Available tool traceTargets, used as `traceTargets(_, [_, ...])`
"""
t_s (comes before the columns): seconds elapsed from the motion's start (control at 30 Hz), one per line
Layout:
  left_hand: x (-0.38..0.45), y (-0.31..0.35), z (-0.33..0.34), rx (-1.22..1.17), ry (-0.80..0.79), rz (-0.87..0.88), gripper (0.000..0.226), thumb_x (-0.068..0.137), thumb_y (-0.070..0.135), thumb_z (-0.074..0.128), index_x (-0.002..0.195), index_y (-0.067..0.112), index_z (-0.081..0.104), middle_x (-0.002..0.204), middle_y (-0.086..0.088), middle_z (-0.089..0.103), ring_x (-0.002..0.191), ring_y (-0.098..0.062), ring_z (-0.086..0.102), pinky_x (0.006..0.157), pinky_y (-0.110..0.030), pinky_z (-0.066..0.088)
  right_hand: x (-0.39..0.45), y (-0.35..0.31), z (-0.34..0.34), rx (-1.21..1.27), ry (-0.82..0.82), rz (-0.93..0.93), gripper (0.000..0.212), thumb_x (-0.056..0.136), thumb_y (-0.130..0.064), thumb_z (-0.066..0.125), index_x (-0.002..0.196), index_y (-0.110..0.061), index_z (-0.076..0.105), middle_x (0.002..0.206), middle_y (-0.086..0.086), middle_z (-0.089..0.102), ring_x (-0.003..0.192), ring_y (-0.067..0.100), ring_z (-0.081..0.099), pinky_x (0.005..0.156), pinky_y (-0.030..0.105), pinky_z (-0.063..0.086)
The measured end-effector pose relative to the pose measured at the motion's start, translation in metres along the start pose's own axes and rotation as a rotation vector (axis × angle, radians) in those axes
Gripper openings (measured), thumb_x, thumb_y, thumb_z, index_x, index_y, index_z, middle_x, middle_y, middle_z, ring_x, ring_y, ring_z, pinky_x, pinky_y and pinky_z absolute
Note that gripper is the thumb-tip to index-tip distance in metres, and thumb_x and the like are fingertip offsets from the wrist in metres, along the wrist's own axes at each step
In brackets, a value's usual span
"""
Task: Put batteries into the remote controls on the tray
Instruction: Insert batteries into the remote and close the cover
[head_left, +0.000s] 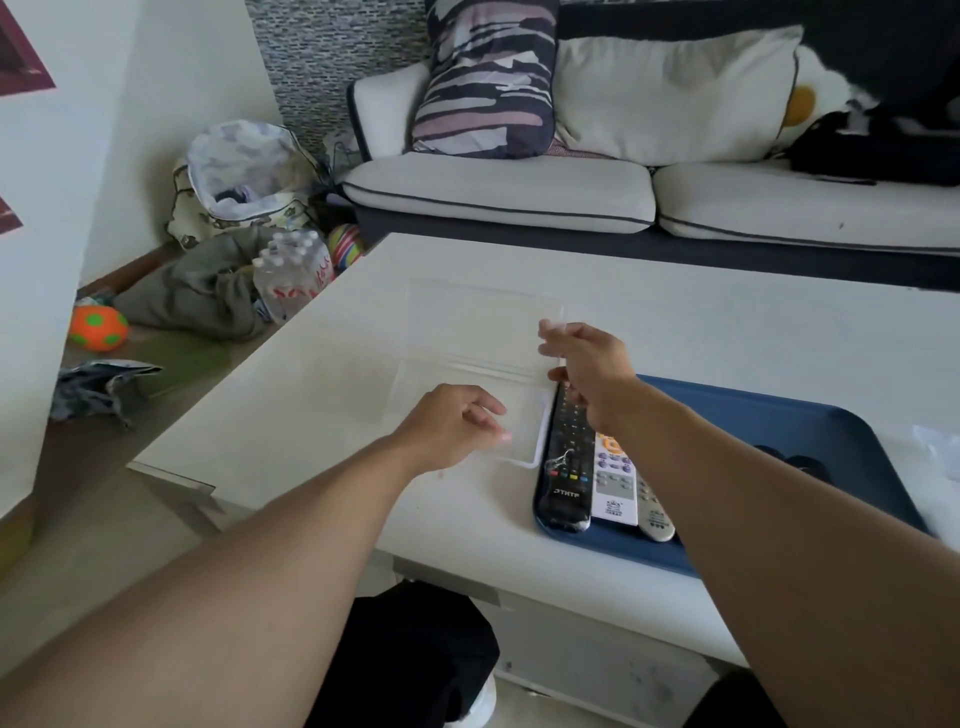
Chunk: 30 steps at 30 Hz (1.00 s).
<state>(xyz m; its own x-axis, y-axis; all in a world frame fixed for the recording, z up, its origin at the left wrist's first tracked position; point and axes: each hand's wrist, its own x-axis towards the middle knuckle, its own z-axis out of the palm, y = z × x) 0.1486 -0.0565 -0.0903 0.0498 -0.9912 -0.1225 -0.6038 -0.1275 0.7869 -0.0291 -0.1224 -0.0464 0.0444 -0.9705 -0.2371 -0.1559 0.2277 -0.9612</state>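
A blue tray lies on the white table at the right. Three remotes lie side by side at its left end: a black remote, a white remote and a small grey remote. Left of the tray is a clear plastic box with its clear lid swung open toward the sofa. My left hand rests on the box's base, its curled fingers at the near rim. My right hand pinches the lid's right edge. No batteries can be made out.
Some dark round things lie on the tray behind my right forearm. Clear wrapping lies at the table's right edge. A sofa stands behind the table. On the floor at left are bottled water, bags and an orange ball.
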Motion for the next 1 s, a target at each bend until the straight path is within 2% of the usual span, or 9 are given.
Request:
traceTargets(0.1, [0.002, 0.009, -0.006, -0.117, 0.257, 0.042, 0.003, 0.085, 0.022, 0.075, 0.083, 0.024, 0.075, 0.077, 0.008, 0.075, 0.080, -0.009, 0.072, 0.078, -0.028, 0.056, -0.004, 0.004, 0.002, -0.104, 0.059, -0.181, 0.014, 0.094, -0.015, 0.065, 0.094, -0.027, 0.071, 0.092, -0.004, 0.073, 0.060, 0.007, 0.066, 0.043, 0.019, 0.042])
traceTargets(0.2, [0.002, 0.018, -0.014, -0.136, 0.619, 0.133, 0.018, 0.088, 0.028, 0.070, 0.073, 0.018, 0.068, 0.064, 0.007, 0.069, 0.066, -0.012, 0.068, 0.072, -0.032, 0.054, -0.007, 0.011, 0.005, -0.302, 0.083, -0.328, 0.019, 0.095, -0.015, 0.059, 0.091, -0.029, 0.072, 0.091, -0.011, 0.071, 0.072, 0.013, 0.070, 0.060, 0.031, 0.056])
traceTargets(0.27, [0.003, 0.020, -0.019, -0.053, 0.874, 0.193, 0.013, 0.089, 0.031, 0.068, 0.084, 0.019, 0.069, 0.079, 0.006, 0.070, 0.078, -0.017, 0.065, 0.075, -0.034, 0.051, -0.007, 0.016, 0.004, -0.480, 0.037, -0.332, 0.016, 0.091, -0.018, 0.061, 0.093, -0.032, 0.069, 0.094, -0.013, 0.068, 0.080, 0.017, 0.067, 0.072, 0.037, 0.058])
traceTargets(0.33, [0.007, 0.015, -0.024, 0.039, 0.960, 0.194, 0.022, 0.090, 0.029, 0.066, 0.108, 0.017, 0.072, 0.110, -0.001, 0.070, 0.105, -0.021, 0.060, 0.092, -0.034, 0.046, -0.009, 0.019, 0.004, -0.665, -0.063, -0.305, 0.025, 0.086, -0.018, 0.065, 0.105, -0.033, 0.067, 0.102, -0.011, 0.066, 0.090, 0.017, 0.064, 0.076, 0.035, 0.057])
traceTargets(0.43, [0.017, -0.004, -0.023, 0.250, 0.741, 0.093, 0.032, 0.097, 0.036, 0.056, 0.117, 0.018, 0.074, 0.139, -0.008, 0.060, 0.140, -0.025, 0.042, 0.116, -0.036, 0.029, -0.013, 0.017, -0.002, -0.884, -0.193, -0.350, 0.045, 0.084, -0.031, 0.073, 0.127, -0.033, 0.060, 0.124, -0.005, 0.060, 0.116, 0.018, 0.052, 0.090, 0.036, 0.050])
traceTargets(0.5, [0.015, -0.016, -0.021, 0.280, 0.538, -0.018, 0.033, 0.099, 0.035, 0.051, 0.113, 0.017, 0.075, 0.139, -0.008, 0.061, 0.139, -0.025, 0.045, 0.118, -0.034, 0.028, -0.017, 0.016, -0.007, -0.991, -0.271, -0.363, 0.059, 0.080, -0.045, 0.078, 0.135, -0.034, 0.057, 0.133, -0.003, 0.056, 0.129, 0.018, 0.041, 0.101, 0.039, 0.044])
traceTargets(0.6, [0.009, -0.029, -0.020, 0.205, 0.331, -0.157, 0.041, 0.098, 0.030, 0.058, 0.137, 0.021, 0.061, 0.157, 0.003, 0.043, 0.142, -0.022, 0.043, 0.116, -0.033, 0.033, -0.023, 0.015, -0.008, -1.146, -0.338, -0.352, 0.064, 0.080, -0.057, 0.074, 0.137, -0.036, 0.056, 0.141, -0.005, 0.050, 0.136, 0.018, 0.038, 0.110, 0.039, 0.038])
traceTargets(0.8, [0.012, -0.027, -0.016, 0.224, 0.227, -0.210, 0.050, 0.104, 0.031, 0.050, 0.152, 0.026, 0.041, 0.166, 0.009, 0.020, 0.156, -0.023, 0.000, 0.124, -0.038, 0.013, -0.032, 0.012, 0.008, -1.143, -0.238, -0.295, 0.035, 0.090, -0.045, 0.069, 0.124, -0.036, 0.068, 0.130, -0.006, 0.062, 0.115, 0.017, 0.060, 0.080, 0.027, 0.044])
traceTargets(1.0, [0.012, -0.015, -0.010, 0.304, 0.217, -0.300, 0.051, 0.106, 0.020, 0.043, 0.155, 0.031, 0.033, 0.168, 0.012, 0.010, 0.155, -0.022, -0.011, 0.122, -0.048, -0.010, -0.033, 0.015, 0.026, -1.106, -0.151, -0.306, 0.027, 0.083, -0.028, 0.081, 0.108, -0.032, 0.074, 0.103, -0.004, 0.068, 0.103, 0.020, 0.066, 0.079, 0.028, 0.049])
